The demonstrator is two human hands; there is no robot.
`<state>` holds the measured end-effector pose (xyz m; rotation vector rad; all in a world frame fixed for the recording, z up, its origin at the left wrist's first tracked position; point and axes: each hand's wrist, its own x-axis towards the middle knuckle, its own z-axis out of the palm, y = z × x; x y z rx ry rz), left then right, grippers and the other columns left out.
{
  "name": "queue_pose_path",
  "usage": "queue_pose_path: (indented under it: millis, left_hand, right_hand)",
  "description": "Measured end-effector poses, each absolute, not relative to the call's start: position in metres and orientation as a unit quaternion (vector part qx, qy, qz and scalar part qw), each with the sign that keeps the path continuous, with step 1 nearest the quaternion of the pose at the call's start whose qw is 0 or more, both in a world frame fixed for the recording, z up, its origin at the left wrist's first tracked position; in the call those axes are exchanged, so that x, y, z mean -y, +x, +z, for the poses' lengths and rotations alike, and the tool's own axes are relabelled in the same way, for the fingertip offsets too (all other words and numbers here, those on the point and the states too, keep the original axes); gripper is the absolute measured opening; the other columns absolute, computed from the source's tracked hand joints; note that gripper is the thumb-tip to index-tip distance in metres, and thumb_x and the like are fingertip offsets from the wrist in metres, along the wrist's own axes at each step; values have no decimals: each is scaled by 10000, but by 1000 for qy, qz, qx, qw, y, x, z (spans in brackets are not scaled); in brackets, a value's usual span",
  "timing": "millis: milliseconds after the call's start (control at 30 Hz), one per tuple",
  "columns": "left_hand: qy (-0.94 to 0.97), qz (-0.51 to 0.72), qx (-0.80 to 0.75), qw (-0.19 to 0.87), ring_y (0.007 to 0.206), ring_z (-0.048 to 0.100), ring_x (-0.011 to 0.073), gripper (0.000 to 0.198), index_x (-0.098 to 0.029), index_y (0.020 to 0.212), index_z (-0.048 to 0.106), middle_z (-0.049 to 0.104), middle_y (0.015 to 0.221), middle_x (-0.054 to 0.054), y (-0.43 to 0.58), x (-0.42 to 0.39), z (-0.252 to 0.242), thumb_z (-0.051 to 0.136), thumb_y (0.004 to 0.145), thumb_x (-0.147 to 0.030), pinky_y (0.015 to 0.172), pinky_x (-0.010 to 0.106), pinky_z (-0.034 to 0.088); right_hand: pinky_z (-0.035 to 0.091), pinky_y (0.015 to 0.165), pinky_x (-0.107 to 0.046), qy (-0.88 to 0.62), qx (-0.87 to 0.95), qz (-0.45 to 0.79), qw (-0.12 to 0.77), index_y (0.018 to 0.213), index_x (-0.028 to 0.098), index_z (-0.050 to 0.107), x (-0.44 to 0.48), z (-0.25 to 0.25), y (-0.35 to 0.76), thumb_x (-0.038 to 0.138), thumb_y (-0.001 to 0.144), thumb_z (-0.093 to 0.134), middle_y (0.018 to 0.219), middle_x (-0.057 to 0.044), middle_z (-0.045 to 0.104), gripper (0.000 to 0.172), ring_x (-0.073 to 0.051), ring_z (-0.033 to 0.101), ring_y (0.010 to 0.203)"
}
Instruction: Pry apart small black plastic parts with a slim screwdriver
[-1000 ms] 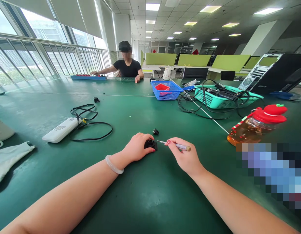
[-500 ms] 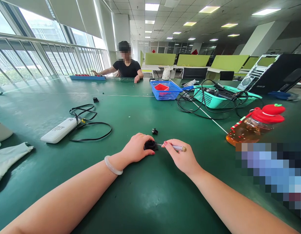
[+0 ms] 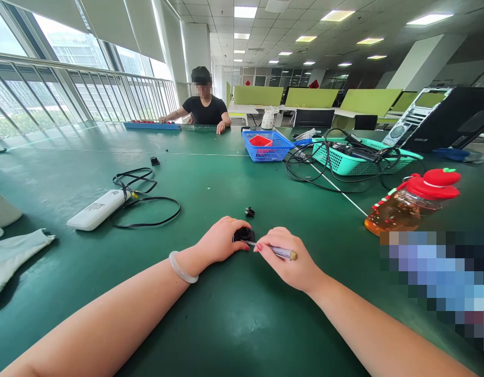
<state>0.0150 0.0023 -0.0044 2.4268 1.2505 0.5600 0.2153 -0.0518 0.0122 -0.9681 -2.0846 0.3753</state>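
On the green table, my left hand (image 3: 222,240) is closed round the left side of a small black part (image 3: 245,235). My right hand (image 3: 291,256) pinches a slim tool (image 3: 281,252) with a pale, see-through handle and a thin metal shaft. The shaft's tip reaches the near side of the black part, close to my left thumb. Just beyond, a second small black piece (image 3: 249,211) lies on its own.
A white power bank (image 3: 98,210) with a black cable lies left. Further back are a blue basket (image 3: 267,153), a teal basket (image 3: 346,166) of cables and a computer case (image 3: 441,118). A red-lidded bottle (image 3: 398,209) stands right. A person (image 3: 206,111) sits across the table.
The tool's tip has moved left and slightly nearer to me, onto the black part, with my right hand. Across the table, the blue tray has slid right.
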Motion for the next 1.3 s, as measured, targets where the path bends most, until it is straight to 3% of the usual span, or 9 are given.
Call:
queue_pose_path:
  millis: [167,400,600,700,900,1000,1100,1200,1300]
  left_hand:
    - [858,199,-443,167,1044,604,251,431,-252,1190,624,705,1101,43,15,-2,-4,736,776,-301,941,391,486]
    - [860,195,-443,160,1038,602,247,433,-249,1190,617,700,1085,45,15,0,-4,738,785,-345,938,385,489]
    - [865,208,-424,167,1095,595,241,376,-244,1219,588,674,1176,58,16,3,-1,653,854,-305,993,399,470]
    - [861,254,-415,145,1129,574,235,351,-238,1245,571,649,1219,64,17,3,0,576,897,-281,1014,400,464]
    - [815,284,-502,56,1067,584,239,382,-258,1292,576,582,1186,87,15,0,-3,437,938,-226,975,425,489]
    - [809,211,-549,28,1013,607,255,381,-266,1245,637,557,1228,103,14,0,-5,419,934,-234,937,456,498]
    - [804,164,-572,16,1079,599,288,359,-262,1182,684,556,1277,109,15,2,-4,443,916,-253,971,498,466]
    - [794,165,-585,5,1123,587,296,351,-248,1097,722,585,1278,105,18,4,-2,420,919,-247,1011,522,426]
    - [795,200,-572,22,1184,558,286,351,-226,1068,719,604,1280,103,18,4,0,395,943,-273,1062,506,392]
  right_hand:
    - [471,762,-303,-374,843,186,339,817,243,704,52,11,214,192,904,562,758,13,698,175,-140,630,716]
    - [486,733,-321,-396,767,142,484,735,226,674,50,11,218,258,935,512,646,-2,666,259,-165,605,655]
    - [498,645,-285,-439,758,176,448,738,224,689,45,9,218,279,938,508,699,-11,690,275,-169,641,665]
    - [495,640,-279,-427,750,175,473,752,217,677,46,10,219,306,937,508,702,-20,671,266,-167,631,668]
    - [394,481,-226,-515,624,200,552,775,214,606,39,6,224,419,870,594,616,29,551,226,-113,482,510]
    - [454,569,-246,-530,624,225,528,755,208,626,30,0,227,441,835,620,740,-15,642,246,-150,578,639]
    - [515,689,-301,-546,652,251,463,946,221,681,24,-6,229,416,839,601,885,-49,707,236,-197,651,780]
    - [525,833,-372,-555,690,240,397,1137,240,657,23,-8,228,377,860,566,986,-64,719,322,-225,662,927]
    - [509,894,-412,-552,725,209,355,1199,246,636,24,-9,226,376,881,536,1033,-73,715,358,-244,642,1005]
